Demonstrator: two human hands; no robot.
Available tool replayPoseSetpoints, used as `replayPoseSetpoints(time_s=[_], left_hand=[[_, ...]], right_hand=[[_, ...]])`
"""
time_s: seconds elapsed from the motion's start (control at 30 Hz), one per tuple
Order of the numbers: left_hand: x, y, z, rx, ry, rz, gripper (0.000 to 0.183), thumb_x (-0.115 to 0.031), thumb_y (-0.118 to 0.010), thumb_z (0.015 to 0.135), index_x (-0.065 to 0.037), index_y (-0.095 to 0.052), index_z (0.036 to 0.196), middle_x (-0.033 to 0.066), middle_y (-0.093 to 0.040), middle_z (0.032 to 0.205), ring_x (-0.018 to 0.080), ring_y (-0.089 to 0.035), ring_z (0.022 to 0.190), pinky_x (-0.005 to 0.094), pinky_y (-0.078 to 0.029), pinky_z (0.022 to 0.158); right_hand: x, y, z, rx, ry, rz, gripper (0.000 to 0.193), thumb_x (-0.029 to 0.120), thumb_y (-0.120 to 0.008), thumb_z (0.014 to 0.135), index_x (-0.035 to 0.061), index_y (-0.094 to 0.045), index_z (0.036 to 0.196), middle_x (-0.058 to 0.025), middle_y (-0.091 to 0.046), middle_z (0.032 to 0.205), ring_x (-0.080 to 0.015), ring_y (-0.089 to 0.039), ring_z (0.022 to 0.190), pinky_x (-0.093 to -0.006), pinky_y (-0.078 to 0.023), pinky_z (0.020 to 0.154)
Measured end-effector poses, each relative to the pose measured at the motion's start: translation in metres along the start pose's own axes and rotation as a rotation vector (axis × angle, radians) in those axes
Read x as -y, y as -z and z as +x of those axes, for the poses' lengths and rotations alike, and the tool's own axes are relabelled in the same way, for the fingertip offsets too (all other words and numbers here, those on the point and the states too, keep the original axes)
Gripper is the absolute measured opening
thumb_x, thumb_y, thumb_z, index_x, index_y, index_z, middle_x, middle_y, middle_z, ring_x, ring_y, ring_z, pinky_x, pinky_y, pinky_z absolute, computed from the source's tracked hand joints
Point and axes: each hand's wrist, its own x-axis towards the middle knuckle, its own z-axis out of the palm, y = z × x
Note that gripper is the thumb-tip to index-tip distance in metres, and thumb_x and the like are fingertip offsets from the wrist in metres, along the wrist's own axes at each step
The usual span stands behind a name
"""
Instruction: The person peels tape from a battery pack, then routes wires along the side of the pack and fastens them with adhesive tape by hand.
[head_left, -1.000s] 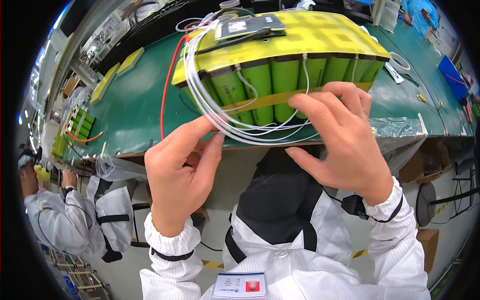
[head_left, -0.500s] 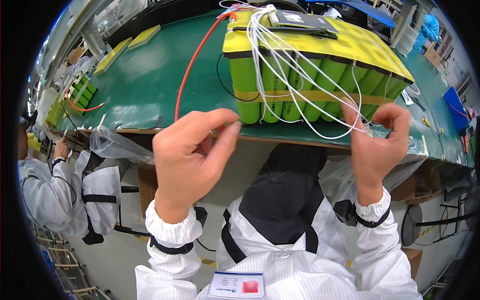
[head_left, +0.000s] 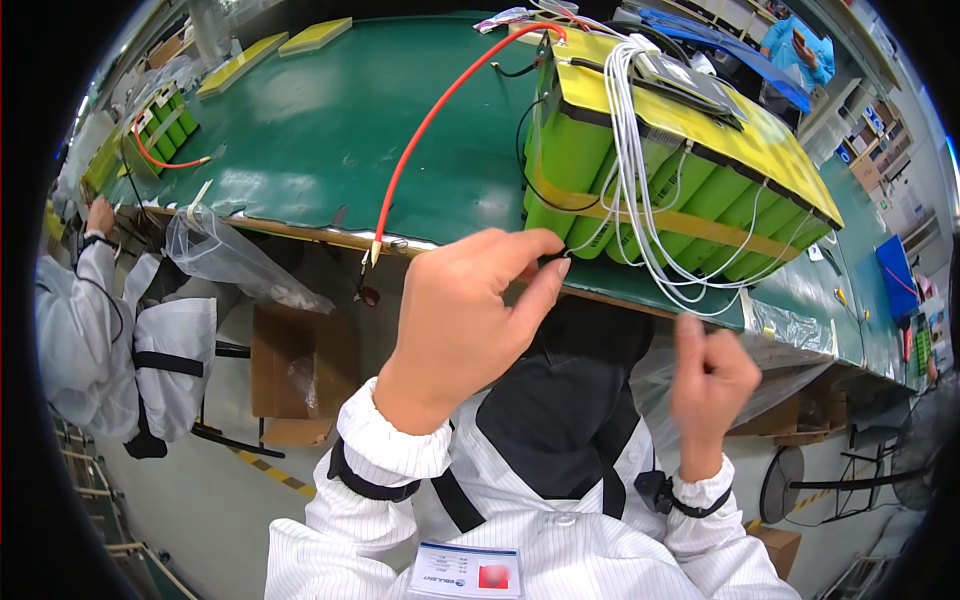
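Note:
A battery pack point(head_left: 660, 205) of green cylindrical cells with a yellow top stands tilted in view on the green bench. A bundle of white wires point(head_left: 625, 130) hangs down its front in loops. My left hand point(head_left: 470, 315) is at the pack's lower left corner, thumb and forefinger pinched together; a thin white wire runs to their tips. Below the wire loops, off the bench edge, my right hand point(head_left: 710, 385) is blurred. Its fingers are curled, the thumb stands apart, and no object shows in it. A red cable point(head_left: 420, 135) arches from the pack's top to the front edge.
Flat yellow panels point(head_left: 243, 65) and another green cell pack point(head_left: 165, 130) lie on the green bench point(head_left: 290, 160) to the left. A seated co-worker in white point(head_left: 100, 320) is there too. Clear plastic bags point(head_left: 225, 255) hang at the edge; a cardboard box point(head_left: 300, 360) stands below.
My view has shifted, with the pack now further right. The left hand is closer to the white wire at the pack's lower corner. My right hand has come down away from the wire loops.

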Motion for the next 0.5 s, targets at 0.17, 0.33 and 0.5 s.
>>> replayPoseSetpoints(time_s=[0.17, 0.33, 0.5], left_hand=[[0.004, -0.001, -0.006, -0.026, 0.022, 0.023, 0.014, -0.002, -0.079, 0.081, -0.003, -0.075, 0.095, 0.0033, -0.065, 0.068, 0.0065, -0.048, 0.048, 0.0238, -0.036, 0.046], [0.0, 0.005, -0.002, -0.02, -0.105, 0.047, 0.02, 0.0, -0.077, 0.08, -0.005, -0.076, 0.1, 0.0036, -0.063, 0.067, 0.0102, -0.05, 0.048, 0.0258, -0.039, 0.047], [-0.003, 0.005, 0.016, 0.131, -0.31, 0.118, 0.036, 0.003, -0.073, 0.077, -0.011, -0.076, 0.11, 0.0035, -0.06, 0.064, 0.0184, -0.055, 0.052, 0.0306, -0.043, 0.048]], right_hand=[[0.03, -0.028, 0.01, 0.153, 0.2, 0.072, 0.032, 0.005, -0.08, 0.081, 0.0018, -0.072, 0.113, -0.0065, -0.065, 0.09, -0.0124, -0.049, 0.052, -0.0258, -0.041, 0.048], [0.027, -0.04, 0.039, 0.129, 0.239, 0.053, 0.022, 0.003, -0.078, 0.084, 0.0018, -0.073, 0.106, -0.0077, -0.064, 0.076, -0.0145, -0.052, 0.051, -0.0276, -0.042, 0.049], [0.02, -0.02, 0.063, 0.49, 0.167, 0.23, 0.014, 0.005, -0.072, 0.091, -0.0022, -0.072, 0.103, -0.0054, -0.064, 0.072, -0.0095, -0.052, 0.057, -0.0238, -0.04, 0.053]])
